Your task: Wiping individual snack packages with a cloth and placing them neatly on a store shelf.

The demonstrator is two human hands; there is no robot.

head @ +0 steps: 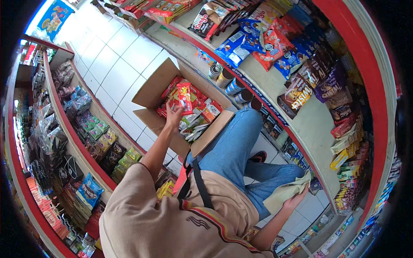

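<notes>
My left hand (174,113) is at the left side of an open cardboard box (158,87), its fingers on a red snack packet (185,98) that stands above the other packets. Red, green and silver snack packets (200,106) fill much of the box. Over by my bent knee, my right hand (297,197) holds a pale yellow-green cloth (284,193), which hangs partly across the jeans. The cloth hides some of the fingers.
On the right, a red-edged shelf (326,142) bears blue and red snack bags (272,48) and brown wafer bags (298,96). Cans (234,87) stand on the level below. Another shelf unit (96,161) with small packets runs along the left. White floor tiles (122,51) lie between.
</notes>
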